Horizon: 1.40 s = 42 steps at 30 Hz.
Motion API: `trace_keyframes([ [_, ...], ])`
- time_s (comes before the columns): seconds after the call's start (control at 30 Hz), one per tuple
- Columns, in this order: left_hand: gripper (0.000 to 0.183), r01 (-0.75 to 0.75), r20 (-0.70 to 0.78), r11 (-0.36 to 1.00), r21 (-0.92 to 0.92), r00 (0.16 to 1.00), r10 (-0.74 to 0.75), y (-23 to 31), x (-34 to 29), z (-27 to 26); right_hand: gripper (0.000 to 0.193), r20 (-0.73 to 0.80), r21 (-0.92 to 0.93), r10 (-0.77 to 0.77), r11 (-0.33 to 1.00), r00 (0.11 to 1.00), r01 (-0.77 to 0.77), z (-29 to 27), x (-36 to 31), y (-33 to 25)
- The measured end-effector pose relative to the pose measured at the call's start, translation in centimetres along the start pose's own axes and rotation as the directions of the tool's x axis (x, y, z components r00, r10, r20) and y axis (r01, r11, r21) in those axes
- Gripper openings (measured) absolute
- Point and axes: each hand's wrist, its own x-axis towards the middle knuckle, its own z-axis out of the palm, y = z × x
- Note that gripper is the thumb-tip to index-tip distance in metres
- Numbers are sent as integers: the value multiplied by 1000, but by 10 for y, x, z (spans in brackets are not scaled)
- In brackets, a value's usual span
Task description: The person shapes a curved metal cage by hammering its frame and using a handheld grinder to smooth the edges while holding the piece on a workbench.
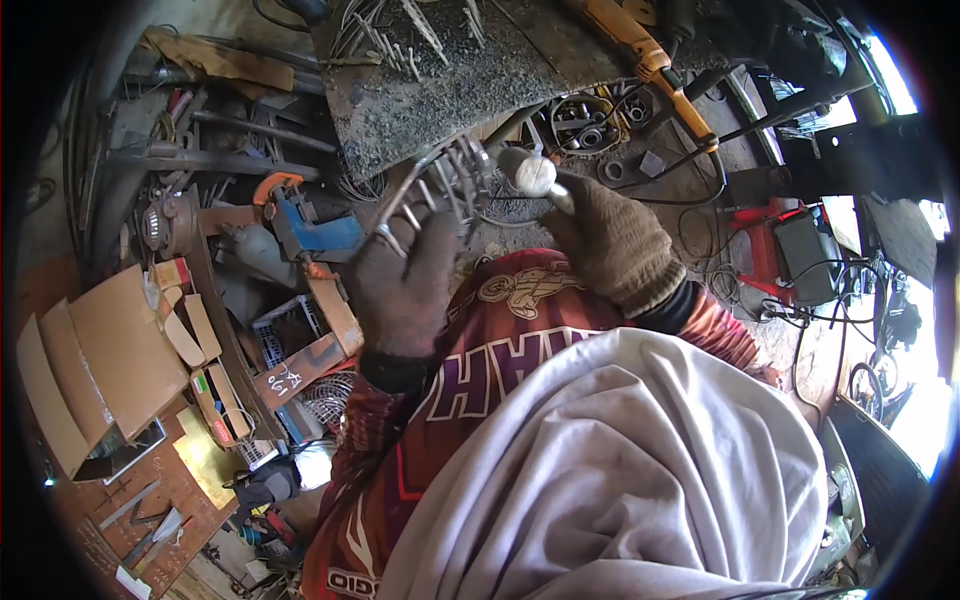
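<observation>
In my gloved left hand (410, 285) is a silvery piece of metalwork (466, 168) made of several parallel rods, smeared by motion. My fingers close round its near end, and its far end lies by the edge of the grit-covered worktable (400, 130). My right hand (625, 245), in a brown knit glove, grips a hammer (537, 176) by its short visible handle. The hammer's round, pale metal face points up toward me. It hangs just right of the rods, with a small gap showing between them. Most of the handle is hidden in the glove.
Loose metal rods (425, 35) lie on the worktable. An orange angle grinder (650, 65) with a trailing cable rests at its right. Below stands a tray of metal rings (590, 125). A blue vise-like tool (315, 232) and cardboard boxes (115, 350) stand left.
</observation>
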Motion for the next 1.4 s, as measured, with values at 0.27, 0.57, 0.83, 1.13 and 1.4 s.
trace_keyframes([
  [0.27, 14, -450, -98, 876, 177, 877, 470, -79, 13, -41, 42, -142, 119, -167, 976, 976, 184, -5, -6, 16],
  [0.57, 40, -113, -118, 652, -749, 992, 37, -68, 10, -44, 44, -179, 73, -242, 963, 954, 258, 6, -15, 25],
  [0.83, 50, -75, -90, 669, -740, 996, 11, -90, 14, -52, 55, -147, 118, -218, 965, 965, 236, -1, -14, 14],
  [1.13, 36, -96, -109, 621, -778, 994, 18, -81, 11, -50, 50, -227, 264, -202, 929, 953, 259, 2, -6, 26],
  [1.4, 37, -59, -95, 614, -787, 995, -26, -52, 14, -41, 41, -232, 416, -118, 885, 965, 209, 5, -6, 32],
])
